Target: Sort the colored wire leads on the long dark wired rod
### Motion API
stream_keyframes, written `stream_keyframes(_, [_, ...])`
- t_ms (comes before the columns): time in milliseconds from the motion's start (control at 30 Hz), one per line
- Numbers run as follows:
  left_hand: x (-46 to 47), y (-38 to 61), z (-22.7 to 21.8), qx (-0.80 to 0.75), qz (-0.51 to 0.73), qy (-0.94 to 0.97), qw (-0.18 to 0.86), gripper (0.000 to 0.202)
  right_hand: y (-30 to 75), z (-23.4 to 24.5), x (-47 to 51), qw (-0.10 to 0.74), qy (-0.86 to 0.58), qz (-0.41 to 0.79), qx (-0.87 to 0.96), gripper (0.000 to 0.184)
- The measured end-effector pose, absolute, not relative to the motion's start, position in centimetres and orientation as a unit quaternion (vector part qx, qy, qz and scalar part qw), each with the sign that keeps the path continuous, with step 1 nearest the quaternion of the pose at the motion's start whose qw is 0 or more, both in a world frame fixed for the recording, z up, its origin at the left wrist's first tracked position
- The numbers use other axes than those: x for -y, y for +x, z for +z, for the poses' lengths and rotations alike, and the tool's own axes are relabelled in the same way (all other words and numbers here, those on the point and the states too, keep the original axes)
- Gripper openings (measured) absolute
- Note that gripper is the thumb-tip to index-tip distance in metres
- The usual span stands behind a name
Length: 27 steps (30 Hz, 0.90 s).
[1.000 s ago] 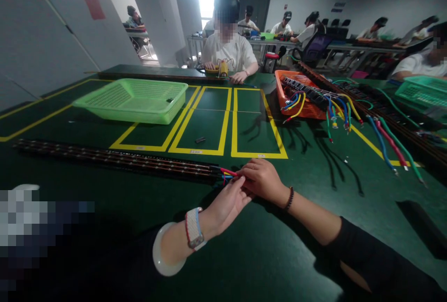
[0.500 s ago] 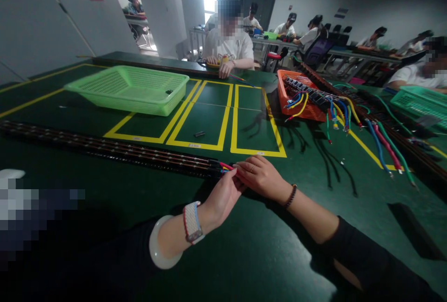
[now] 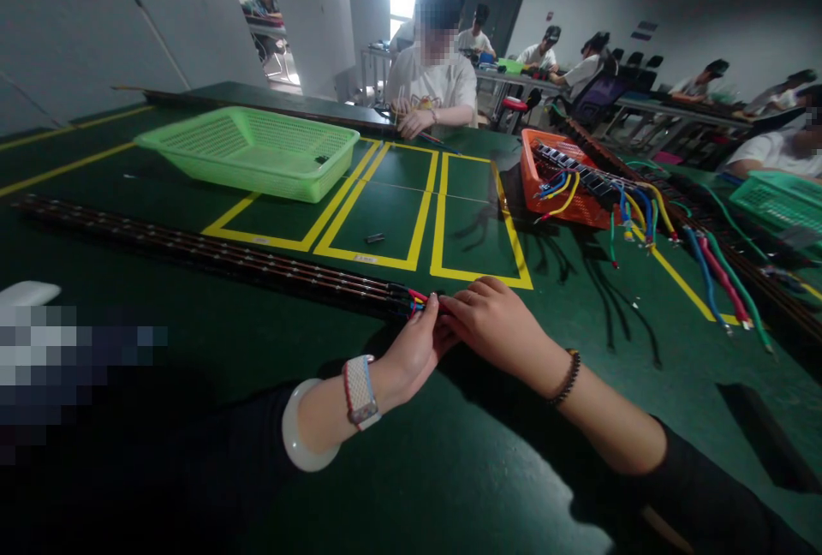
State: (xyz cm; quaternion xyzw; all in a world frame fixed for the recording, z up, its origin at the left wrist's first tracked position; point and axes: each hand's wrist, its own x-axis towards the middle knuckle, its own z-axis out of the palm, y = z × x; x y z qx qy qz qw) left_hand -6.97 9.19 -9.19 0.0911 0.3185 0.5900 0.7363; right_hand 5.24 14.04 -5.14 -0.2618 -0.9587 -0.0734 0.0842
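A long dark strip assembly (image 3: 224, 253) with pale dotted rows lies across the green table, from the far left to the middle. Red, yellow and blue wires (image 3: 417, 298) come out of its right end. My left hand (image 3: 414, 354), wearing a watch and a white bangle, pinches these wires between thumb and fingers. Right beside it, my right hand (image 3: 501, 328) has its fingertips closed on the wires, touching the left fingers. The wire ends are hidden behind both hands.
Beyond the strip stand a light green basket (image 3: 308, 174) and an orange basket (image 3: 536, 195) with wired strips. Yellow tape (image 3: 424, 221) marks rectangles on the table (image 3: 449, 452). A dark flat piece (image 3: 767, 435) lies at right. A person (image 3: 437, 80) sits opposite.
The view has shifted slightly, moving the scene a little to the right. My right wrist and forearm have swung right and down, while both hands stay at the wires.
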Motion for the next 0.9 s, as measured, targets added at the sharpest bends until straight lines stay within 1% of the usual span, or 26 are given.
stream_keyframes(133, [-9.1,-6.9,-9.1,-0.307,0.588,0.110,0.740,0.020,5.7,-4.9,-14.7,0.060,-0.299,-0.041,0.952,0.022])
stream_keyframes(200, [-9.0,-6.9,-9.1,-0.305,0.584,0.119,0.743,0.022,5.9,-5.1,-15.2,0.049,-0.310,0.003,0.949,0.021])
stream_keyframes(333, [-8.9,-7.0,-8.6,-0.323,0.559,0.136,0.751,0.025,6.5,-5.7,-16.7,0.091,-0.329,0.179,0.923,0.019])
stream_keyframes(433, [-8.7,-7.2,-8.2,-0.338,0.537,0.154,0.757,0.034,7.0,-6.4,-18.0,0.095,-0.333,0.317,0.883,0.027])
stream_keyframes(533, [-8.6,-7.2,-8.1,-0.357,0.530,0.159,0.753,0.034,7.3,-7.2,-19.0,0.090,-0.356,0.405,0.838,0.037])
stream_keyframes(600, [-8.5,-7.2,-8.1,-0.359,0.529,0.165,0.751,0.031,7.4,-7.9,-19.2,0.115,-0.367,0.412,0.826,0.038])
stream_keyframes(767, [-8.4,-7.2,-8.2,-0.355,0.531,0.182,0.747,0.029,7.1,-9.5,-19.5,0.233,-0.393,0.378,0.806,0.037])
stream_keyframes(833, [-8.3,-7.3,-8.0,-0.362,0.526,0.179,0.749,0.029,6.8,-9.9,-19.7,0.264,-0.400,0.391,0.786,0.037])
stream_keyframes(900, [-8.3,-7.3,-7.8,-0.369,0.519,0.177,0.750,0.030,6.6,-10.0,-19.9,0.277,-0.407,0.426,0.759,0.038])
